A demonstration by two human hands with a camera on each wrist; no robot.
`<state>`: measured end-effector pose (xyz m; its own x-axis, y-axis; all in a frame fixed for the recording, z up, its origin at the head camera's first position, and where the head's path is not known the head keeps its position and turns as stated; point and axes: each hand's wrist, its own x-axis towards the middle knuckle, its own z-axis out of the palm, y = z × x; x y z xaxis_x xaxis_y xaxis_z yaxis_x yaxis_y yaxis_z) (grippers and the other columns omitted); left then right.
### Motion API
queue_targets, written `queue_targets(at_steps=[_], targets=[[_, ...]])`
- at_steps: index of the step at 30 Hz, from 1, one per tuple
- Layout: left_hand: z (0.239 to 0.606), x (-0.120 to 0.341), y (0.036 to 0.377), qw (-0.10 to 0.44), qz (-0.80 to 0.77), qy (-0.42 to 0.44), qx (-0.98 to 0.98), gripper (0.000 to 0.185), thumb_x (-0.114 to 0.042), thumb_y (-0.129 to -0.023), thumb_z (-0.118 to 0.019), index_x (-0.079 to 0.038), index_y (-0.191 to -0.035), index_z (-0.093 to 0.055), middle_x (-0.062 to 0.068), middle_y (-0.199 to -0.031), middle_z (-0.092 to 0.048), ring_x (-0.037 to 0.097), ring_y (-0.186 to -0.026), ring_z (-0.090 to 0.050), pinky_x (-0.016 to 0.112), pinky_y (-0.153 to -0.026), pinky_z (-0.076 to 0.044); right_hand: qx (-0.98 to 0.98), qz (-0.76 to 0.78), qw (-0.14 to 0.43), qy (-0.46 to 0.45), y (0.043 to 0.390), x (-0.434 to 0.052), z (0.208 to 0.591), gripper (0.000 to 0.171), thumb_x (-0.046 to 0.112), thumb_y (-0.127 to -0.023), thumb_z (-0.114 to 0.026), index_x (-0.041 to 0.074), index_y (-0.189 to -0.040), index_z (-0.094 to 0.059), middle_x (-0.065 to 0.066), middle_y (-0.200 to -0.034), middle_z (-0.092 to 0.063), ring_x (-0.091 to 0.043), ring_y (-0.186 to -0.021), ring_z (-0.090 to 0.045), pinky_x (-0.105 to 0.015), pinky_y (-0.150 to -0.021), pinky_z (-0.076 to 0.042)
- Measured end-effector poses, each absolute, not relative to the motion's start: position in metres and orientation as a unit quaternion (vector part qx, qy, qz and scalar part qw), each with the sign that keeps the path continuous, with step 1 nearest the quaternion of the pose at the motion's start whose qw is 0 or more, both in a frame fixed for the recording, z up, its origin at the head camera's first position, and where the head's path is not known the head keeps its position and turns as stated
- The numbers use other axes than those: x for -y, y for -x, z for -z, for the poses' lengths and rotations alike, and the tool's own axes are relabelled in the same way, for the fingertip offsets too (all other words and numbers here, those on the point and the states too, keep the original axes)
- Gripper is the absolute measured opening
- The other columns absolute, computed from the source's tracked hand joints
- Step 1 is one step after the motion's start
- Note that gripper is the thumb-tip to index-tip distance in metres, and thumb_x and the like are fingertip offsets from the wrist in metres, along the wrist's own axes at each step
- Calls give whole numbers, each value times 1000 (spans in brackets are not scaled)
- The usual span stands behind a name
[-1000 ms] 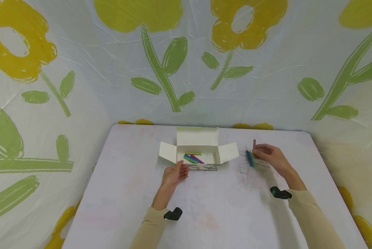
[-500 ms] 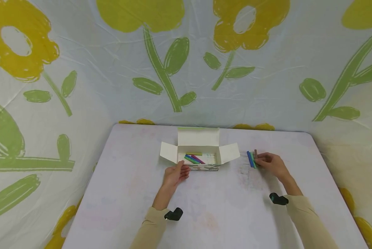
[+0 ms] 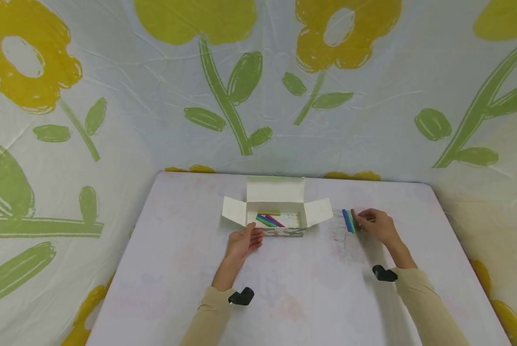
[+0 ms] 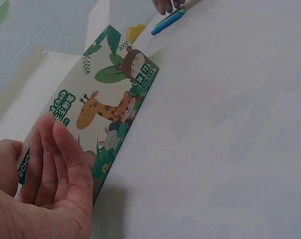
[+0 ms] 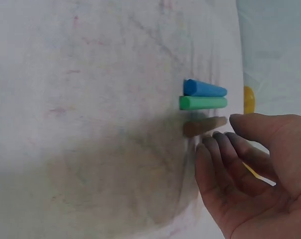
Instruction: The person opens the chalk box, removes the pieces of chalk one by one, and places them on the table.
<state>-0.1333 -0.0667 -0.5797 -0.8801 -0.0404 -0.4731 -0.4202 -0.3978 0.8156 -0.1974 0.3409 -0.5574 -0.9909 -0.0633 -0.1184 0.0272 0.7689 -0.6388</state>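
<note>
Chalk sticks (image 3: 349, 220), short blunt cylinders in blue, green and brown, lie side by side on our pale, smudged bench (image 3: 284, 288), right of the open cardboard box (image 3: 277, 211). Left wrist view: our left hand (image 4: 46, 189) rests flat against the box's glossy printed side. Right wrist view: our right hand (image 5: 250, 169), fingers relaxed, hovers just beside the brown stick (image 5: 204, 125), grasping nothing.

Bright, even, soft light (faint shadows under the hands), wide-angle bending at edges.

A pale worktop (image 3: 189, 269) (faintly smudged with colour) stood before a white backdrop sheet (image 3: 371, 144) printed with yellow flowers and green leaves.
</note>
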Motion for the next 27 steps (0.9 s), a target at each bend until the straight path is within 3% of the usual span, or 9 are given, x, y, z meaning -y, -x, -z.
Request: queue_targets(at_steps=[8, 14, 18, 21, 27], targets=[[579, 67, 134, 119, -805, 216, -539, 37, -27, -105, -62, 7, -98, -72, 7, -84, -74, 10, -72, -69, 23, -71, -61, -934, 354, 31, 33, 201, -330, 535, 33, 20, -106, -59, -9, -119, -64, -28, -110, -69, -41, -95, -69, -35, -72, -57], [580, 66, 134, 117, -806, 219, -537, 37, -28, -104, -62, 7, -98, -72, 7, -83, -74, 10, -71, -69, 24, -70, -61, -928, 369, 24, 50, 205, -316, 515, 34, 22, -106, -59, -9, -120, -63, -28, -107, -71, -41, -91, -72, -39, -75, -60], [582, 67, 134, 117, -808, 218, -535, 37, -28, -104, -63, 8, -99, -72, 8, -84, -74, 11, -72, -69, 24, -71, -61, -919, 389, 14, 66, 208, -306, 503, 33, 21, -106, -60, -8, -120, -63, -29, -109, -70, -42, -92, -71, -26, -72, -58], [583, 67, 134, 117, -805, 219, -538, 39, -29, -104, -64, 9, -101, -71, 8, -85, -74, 11, -73, -69, 24, -72, -61, -907, 413, 3, 79, 210, -297, 495, 30, 19, -105, -61, -8, -119, -64, -28, -107, -70, -38, -90, -72, -17, -69, -56], [582, 67, 133, 120, -804, 216, -541, 40, -29, -104, -63, 10, -104, -70, 8, -86, -74, 11, -74, -69, 25, -74, -61, -897, 433, -11, 92, 212, -276, 483, 29, 19, -105, -61, -7, -119, -64, -22, -103, -69, -24, -84, -70, -16, -68, -56]])
